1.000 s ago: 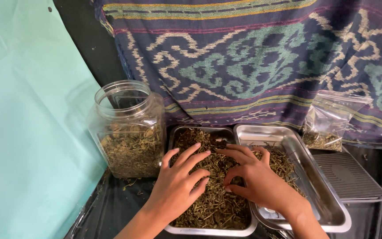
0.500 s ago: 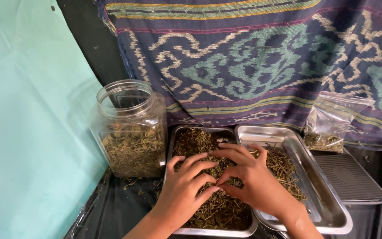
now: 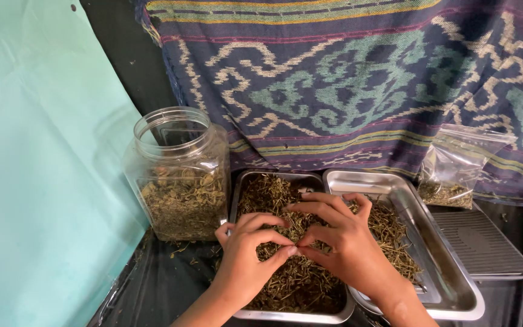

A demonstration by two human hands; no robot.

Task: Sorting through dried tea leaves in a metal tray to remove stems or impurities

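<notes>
Both hands work over the left metal tray, which is full of dried herb stems. Left hand sits curled on the herb pile, fingers bent inward, tips touching the right hand's fingertips approx. mid-tray. Right hand is curled too, thumb & fingers pinching herb bits where the two hands meet. A second metal tray lies just beside the first on its right, w/ a thinner herb layer; the right wrist crosses its near-left corner. A clear plastic jar, lid off, part-filled w/ herb, stands touching the first tray's left edge. A small clear bag w/ herb leans on the patterned cloth behind, above a dark ribbed lid.
</notes>
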